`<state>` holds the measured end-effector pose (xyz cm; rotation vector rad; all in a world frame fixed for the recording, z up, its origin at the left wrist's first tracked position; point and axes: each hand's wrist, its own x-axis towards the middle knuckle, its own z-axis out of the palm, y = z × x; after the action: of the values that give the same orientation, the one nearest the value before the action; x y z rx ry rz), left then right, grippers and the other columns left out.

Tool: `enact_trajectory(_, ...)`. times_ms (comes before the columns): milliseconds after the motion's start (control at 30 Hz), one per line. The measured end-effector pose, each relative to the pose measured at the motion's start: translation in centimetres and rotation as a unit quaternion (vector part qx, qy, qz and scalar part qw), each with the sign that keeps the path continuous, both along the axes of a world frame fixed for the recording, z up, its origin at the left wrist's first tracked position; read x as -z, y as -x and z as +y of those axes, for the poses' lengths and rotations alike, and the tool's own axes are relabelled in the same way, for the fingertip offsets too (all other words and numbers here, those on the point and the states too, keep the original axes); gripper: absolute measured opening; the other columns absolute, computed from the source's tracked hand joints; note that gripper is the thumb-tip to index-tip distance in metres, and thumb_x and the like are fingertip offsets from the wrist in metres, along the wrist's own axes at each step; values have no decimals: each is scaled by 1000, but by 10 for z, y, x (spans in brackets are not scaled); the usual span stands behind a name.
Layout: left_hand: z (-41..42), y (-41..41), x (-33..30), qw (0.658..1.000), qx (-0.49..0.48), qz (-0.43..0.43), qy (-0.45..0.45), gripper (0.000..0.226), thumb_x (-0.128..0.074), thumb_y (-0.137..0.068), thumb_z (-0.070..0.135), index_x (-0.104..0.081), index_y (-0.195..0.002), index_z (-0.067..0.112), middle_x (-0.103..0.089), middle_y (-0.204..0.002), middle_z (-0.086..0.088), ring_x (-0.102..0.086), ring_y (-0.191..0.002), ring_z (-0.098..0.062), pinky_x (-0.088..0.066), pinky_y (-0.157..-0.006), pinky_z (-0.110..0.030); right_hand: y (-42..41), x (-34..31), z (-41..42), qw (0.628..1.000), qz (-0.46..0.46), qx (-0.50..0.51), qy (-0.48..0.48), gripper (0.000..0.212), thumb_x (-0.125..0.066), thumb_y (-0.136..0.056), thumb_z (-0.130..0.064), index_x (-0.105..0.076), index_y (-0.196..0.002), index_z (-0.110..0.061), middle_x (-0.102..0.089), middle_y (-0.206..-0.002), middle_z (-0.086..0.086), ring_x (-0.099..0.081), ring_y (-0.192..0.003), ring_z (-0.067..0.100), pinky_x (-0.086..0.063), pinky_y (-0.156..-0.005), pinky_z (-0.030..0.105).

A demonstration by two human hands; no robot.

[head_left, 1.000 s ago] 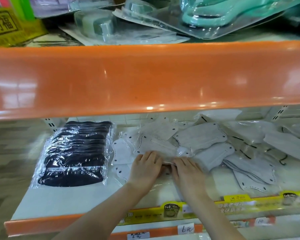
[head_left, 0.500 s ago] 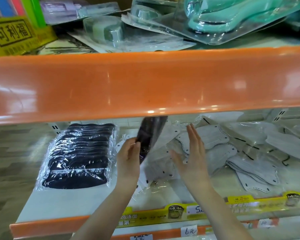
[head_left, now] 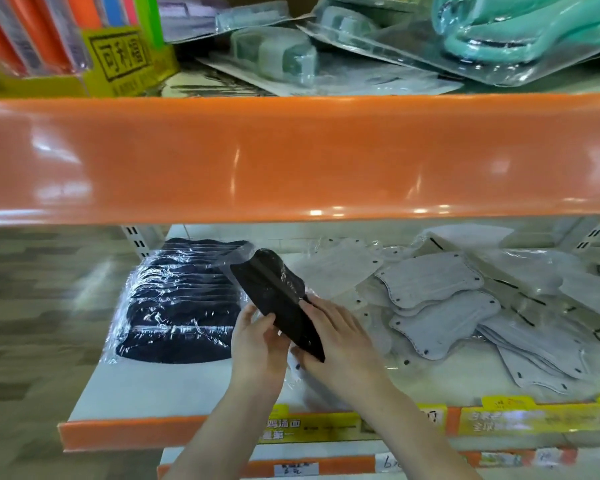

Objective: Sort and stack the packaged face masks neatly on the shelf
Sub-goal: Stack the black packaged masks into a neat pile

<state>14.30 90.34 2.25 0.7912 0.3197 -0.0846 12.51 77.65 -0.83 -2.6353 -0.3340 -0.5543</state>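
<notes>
Orange upper shelf lip (head_left: 291, 157) blocks the rear of the shelf (head_left: 160, 389). Black mask stack (head_left: 180, 306) at 9 o'clock, loose white masks (head_left: 440, 306) at 3. Left hand (head_left: 257, 341) and right hand (head_left: 340, 337) together, gripping black mask pack (head_left: 277, 299), tilted, above the shelf.

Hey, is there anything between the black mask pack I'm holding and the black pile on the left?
Nothing visible. The black mask pack, gripped by the left hand and right hand, sits just right of the black stack, with no item between them; the white masks lie on the other side.
</notes>
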Motion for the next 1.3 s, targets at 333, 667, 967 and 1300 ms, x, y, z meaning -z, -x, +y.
enact_trajectory(333, 53, 18, 19, 910, -140, -25, -390, 42, -47, -94, -4, -38, -131, 14, -47, -120, -2, -50, -102, -8, -41, -89, -22, 1, 12, 4, 992, 37, -62, 102, 40, -46, -85, -35, -66, -117, -22, -65, -119, -6, -64, -106, 15, -56, -84, 35)
enact_trajectory(667, 66, 4, 47, 439, 95, -349, -823, 23, -66, -75, 38, -76, -89, 23, -73, -100, 1, -69, -97, -20, -56, -76, -33, 7, 6, 3, 996, -6, -52, 68, 37, -44, -87, -37, -67, -111, -20, -64, -111, -7, -61, -102, 12, -53, -85, 30)
enact_trajectory(967, 64, 9, 43, 520, 76, -288, -800, 28, -49, -82, 28, -74, -92, 22, -72, -91, 7, -69, -87, -14, -52, -53, -24, 38, -2, 30, 892, 208, 116, -384, 24, -56, -95, -22, -59, -73, -13, -58, -58, -3, -54, -54, 4, -42, -53, 14)
enact_trajectory(1300, 72, 12, 58, 487, 72, -358, -793, 33, -47, -81, 21, -75, -98, 23, -72, -103, 0, -68, -101, -23, -55, -81, -36, 17, -9, 51, 684, 222, 145, -680, 10, -50, -97, -5, -57, -103, -6, -67, -101, 19, -70, -87, 24, -58, -69, 27)
